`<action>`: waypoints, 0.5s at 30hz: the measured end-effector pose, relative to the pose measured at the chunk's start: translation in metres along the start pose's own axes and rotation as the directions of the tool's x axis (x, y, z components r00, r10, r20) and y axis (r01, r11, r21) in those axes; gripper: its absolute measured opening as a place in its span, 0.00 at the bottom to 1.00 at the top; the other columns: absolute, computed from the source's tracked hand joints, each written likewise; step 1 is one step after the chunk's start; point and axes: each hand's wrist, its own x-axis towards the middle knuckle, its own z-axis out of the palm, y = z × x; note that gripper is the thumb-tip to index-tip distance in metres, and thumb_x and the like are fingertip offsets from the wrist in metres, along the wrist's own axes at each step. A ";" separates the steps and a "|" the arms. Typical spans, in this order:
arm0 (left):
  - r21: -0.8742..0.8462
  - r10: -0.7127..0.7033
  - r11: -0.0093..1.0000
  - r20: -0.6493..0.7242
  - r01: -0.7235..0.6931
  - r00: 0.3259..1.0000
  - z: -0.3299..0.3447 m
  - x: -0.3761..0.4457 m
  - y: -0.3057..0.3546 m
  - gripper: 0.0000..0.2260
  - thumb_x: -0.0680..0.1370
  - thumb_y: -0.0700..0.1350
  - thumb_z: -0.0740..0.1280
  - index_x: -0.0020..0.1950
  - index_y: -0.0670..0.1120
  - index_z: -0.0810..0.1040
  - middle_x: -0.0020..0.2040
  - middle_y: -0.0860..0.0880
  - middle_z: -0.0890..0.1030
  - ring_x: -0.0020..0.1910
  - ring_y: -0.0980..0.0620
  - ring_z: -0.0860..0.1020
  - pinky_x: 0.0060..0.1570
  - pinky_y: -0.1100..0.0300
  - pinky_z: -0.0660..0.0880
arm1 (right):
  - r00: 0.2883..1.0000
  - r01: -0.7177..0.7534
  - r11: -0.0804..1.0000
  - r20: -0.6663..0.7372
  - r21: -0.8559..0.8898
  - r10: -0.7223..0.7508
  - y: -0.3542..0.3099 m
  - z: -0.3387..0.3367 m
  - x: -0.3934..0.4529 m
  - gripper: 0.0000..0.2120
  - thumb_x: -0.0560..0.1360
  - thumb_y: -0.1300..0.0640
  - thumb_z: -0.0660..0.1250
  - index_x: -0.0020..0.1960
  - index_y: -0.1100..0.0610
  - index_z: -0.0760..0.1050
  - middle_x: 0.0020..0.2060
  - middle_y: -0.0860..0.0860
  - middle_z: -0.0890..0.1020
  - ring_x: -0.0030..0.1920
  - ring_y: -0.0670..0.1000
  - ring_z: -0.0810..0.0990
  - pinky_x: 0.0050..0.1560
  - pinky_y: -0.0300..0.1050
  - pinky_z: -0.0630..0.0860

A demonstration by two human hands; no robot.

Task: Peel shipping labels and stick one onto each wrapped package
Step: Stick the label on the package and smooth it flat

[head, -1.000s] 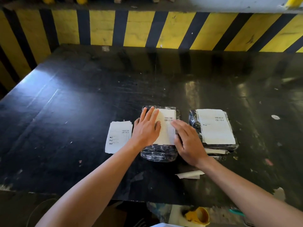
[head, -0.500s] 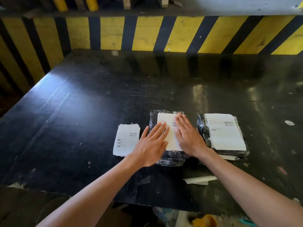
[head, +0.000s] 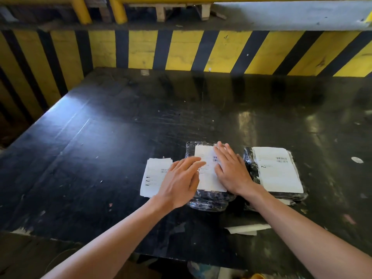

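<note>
A black plastic-wrapped package (head: 209, 202) lies near the table's front, with a white shipping label (head: 206, 178) on its top. My right hand (head: 231, 170) lies flat on the label's right half, fingers spread. My left hand (head: 179, 182) hovers or rests at the package's left edge, fingers apart, holding nothing. A stack of white label sheets (head: 153, 178) lies just left of the package, partly under my left hand. To the right sits a second wrapped package (head: 251, 164) with its own label (head: 277, 170) on top.
The black table (head: 100, 158) is backed by a yellow and black striped wall (head: 181, 51). A peeled strip of backing paper (head: 245, 229) lies near the front edge. Small paper scraps (head: 357, 160) dot the right side.
My right hand has slid up along the label's right side. My left hand has drawn back to the left, off the label. The camera has tilted up a little.
</note>
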 end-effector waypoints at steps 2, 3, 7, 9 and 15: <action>0.014 -0.087 0.996 0.069 0.086 0.994 0.010 0.024 0.000 0.21 0.83 0.45 0.54 0.77 0.47 0.66 0.78 0.48 0.66 0.78 0.51 0.60 0.75 0.53 0.60 | 0.999 0.050 0.998 0.016 -0.039 -0.050 -0.008 -0.006 0.001 0.26 0.84 0.49 0.46 0.81 0.51 0.47 0.80 0.45 0.46 0.79 0.46 0.40 0.78 0.57 0.43; 0.033 -0.124 0.992 0.122 0.121 0.985 0.017 0.032 -0.001 0.22 0.84 0.45 0.52 0.79 0.47 0.61 0.80 0.48 0.60 0.80 0.51 0.55 0.77 0.52 0.56 | 0.997 0.068 0.996 0.038 -0.049 -0.066 -0.011 -0.006 -0.001 0.26 0.84 0.48 0.45 0.81 0.51 0.47 0.80 0.45 0.47 0.79 0.46 0.40 0.78 0.58 0.43; 0.107 -0.204 0.977 0.210 0.185 0.956 0.037 0.036 -0.010 0.23 0.85 0.48 0.49 0.81 0.48 0.53 0.81 0.52 0.50 0.80 0.55 0.46 0.78 0.49 0.53 | 0.993 0.097 0.977 0.077 -0.190 -0.084 -0.006 0.000 -0.020 0.31 0.79 0.43 0.33 0.81 0.52 0.45 0.80 0.46 0.45 0.79 0.44 0.41 0.78 0.57 0.44; 0.123 -0.200 0.976 0.193 0.178 0.961 0.040 0.032 -0.013 0.23 0.85 0.49 0.48 0.81 0.49 0.52 0.81 0.53 0.49 0.80 0.56 0.46 0.79 0.50 0.52 | 0.996 0.088 0.974 0.039 -0.208 -0.081 0.000 0.003 -0.037 0.34 0.77 0.43 0.31 0.81 0.53 0.45 0.80 0.46 0.46 0.79 0.44 0.42 0.79 0.55 0.45; 0.102 -0.203 0.977 0.172 0.188 0.964 0.044 0.029 -0.009 0.23 0.85 0.46 0.49 0.81 0.48 0.53 0.81 0.51 0.50 0.80 0.54 0.45 0.79 0.49 0.50 | 0.999 0.040 0.985 0.039 -0.167 -0.033 0.005 0.006 -0.063 0.32 0.79 0.43 0.33 0.81 0.53 0.45 0.80 0.46 0.44 0.78 0.43 0.39 0.79 0.53 0.42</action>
